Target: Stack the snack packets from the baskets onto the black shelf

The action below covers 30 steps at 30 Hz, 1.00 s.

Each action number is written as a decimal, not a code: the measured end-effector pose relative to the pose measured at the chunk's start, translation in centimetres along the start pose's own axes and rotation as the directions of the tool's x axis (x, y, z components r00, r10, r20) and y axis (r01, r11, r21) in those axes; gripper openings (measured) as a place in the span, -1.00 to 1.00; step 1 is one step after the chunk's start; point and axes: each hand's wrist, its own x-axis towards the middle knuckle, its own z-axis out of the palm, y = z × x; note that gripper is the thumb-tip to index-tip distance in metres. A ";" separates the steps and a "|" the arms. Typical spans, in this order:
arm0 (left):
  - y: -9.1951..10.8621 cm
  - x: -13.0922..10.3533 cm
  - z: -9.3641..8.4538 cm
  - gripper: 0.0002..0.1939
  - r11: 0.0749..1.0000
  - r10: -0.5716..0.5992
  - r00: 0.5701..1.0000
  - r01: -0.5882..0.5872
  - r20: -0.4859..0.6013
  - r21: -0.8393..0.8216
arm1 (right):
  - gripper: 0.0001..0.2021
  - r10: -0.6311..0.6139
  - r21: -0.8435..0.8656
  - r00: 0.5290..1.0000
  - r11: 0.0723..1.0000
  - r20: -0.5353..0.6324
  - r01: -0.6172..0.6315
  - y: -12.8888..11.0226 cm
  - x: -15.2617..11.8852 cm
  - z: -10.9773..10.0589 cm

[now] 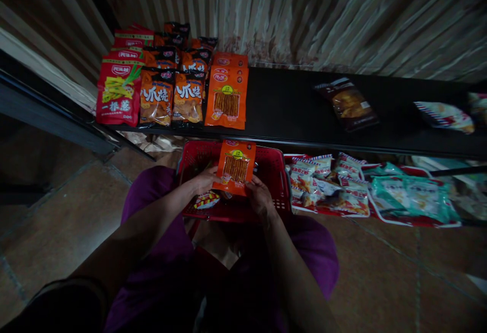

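Note:
An orange snack packet [236, 167] with a yellow label is held upright over a red basket [272, 163]. My left hand [205, 179] grips its lower left side, fingers closed at the edge. At its lower right corner, my right hand [259, 193] pinches the packet. Inside the basket, a yellow and red packet [206, 200] lies below my left hand. Matching orange packets [227, 92] stand on the black shelf [283, 104], right of black and orange packets [155, 97] and red packets [118, 90].
A dark brown packet [352, 104] and a white striped packet [444, 117] lie farther right on the shelf. Below the shelf's front edge, right of the red basket, are baskets of white and red packets [353, 193] and teal packets [413, 193]. A pleated curtain [304, 18] hangs behind.

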 end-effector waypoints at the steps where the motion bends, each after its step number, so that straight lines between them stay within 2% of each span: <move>1: -0.2 0.0 0.0 -0.46 1.000 -0.003 1.000 0.003 0.003 -0.003 | -0.66 0.001 0.005 1.000 1.000 -0.008 -0.001 0.0 0.0 -0.1; 4: -0.7 0.0 0.0 -0.40 1.000 0.018 1.000 -0.018 0.007 -0.010 | -0.66 0.017 0.013 1.000 1.000 0.003 -0.017 0.1 -0.1 -0.3; 9: -1.0 0.1 -0.1 -0.41 0.999 0.045 0.999 -0.045 0.008 0.021 | -0.70 0.033 0.002 0.998 0.999 0.060 -0.033 0.1 -0.8 -0.5; 13: -1.2 0.2 -0.1 -0.40 0.997 0.081 0.996 -0.080 -0.033 0.020 | -0.64 0.081 0.014 0.993 0.996 0.081 -0.083 0.0 -1.7 -0.5; 17: -1.5 0.2 0.0 -0.39 0.997 0.080 0.995 -0.079 -0.060 0.021 | -0.62 0.073 0.028 0.994 0.997 0.087 -0.076 0.3 -2.1 -0.7; 22: -1.8 -0.1 0.2 -0.39 0.997 0.077 0.997 -0.077 -0.021 0.025 | -0.60 0.074 0.024 0.997 0.997 0.001 -0.074 0.5 -2.4 -1.1; 25: -1.8 -0.3 0.4 -0.42 0.997 0.079 0.997 -0.078 -0.023 0.028 | -0.62 0.066 0.022 0.998 0.998 0.012 -0.066 0.2 -2.6 -1.0; 28: -1.9 -0.5 0.4 -0.38 0.996 0.077 0.996 -0.079 0.036 0.051 | -0.65 0.025 0.064 0.999 0.998 0.035 -0.027 -0.2 -2.4 -0.8; 30: -2.0 -0.4 0.4 -0.37 0.994 0.060 0.995 -0.066 0.075 0.088 | -0.67 -0.011 0.108 1.000 0.994 0.003 0.011 -0.5 -2.0 -0.8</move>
